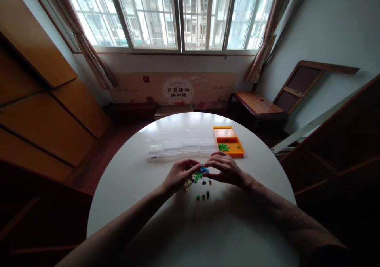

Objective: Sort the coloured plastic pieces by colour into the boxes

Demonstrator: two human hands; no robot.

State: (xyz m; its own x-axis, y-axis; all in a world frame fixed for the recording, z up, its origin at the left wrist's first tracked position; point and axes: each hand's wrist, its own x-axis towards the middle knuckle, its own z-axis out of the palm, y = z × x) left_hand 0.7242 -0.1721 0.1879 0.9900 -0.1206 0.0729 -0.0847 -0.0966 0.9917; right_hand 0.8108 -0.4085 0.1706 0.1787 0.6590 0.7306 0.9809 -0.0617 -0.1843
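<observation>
Head view: small angular bricks [197, 176], blue/green/yellowish, heaped near centre of a smooth white round table [127, 187]. Left hand [179, 174] at pile's 9 o'clock: fingers curled, can't tell if gripping. Right hand [225, 168] at 3: thumb and fingers apart. Clear rectangular box [190, 146] at 11; orange rectangular tray [234, 146] at 1, green bits [223, 147] inside. Dark oblong blocks [208, 195] at 5.

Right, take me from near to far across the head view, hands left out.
Two dark brown pieces → the pile of small coloured pieces → the orange tray → the printed panel → the window.
</observation>
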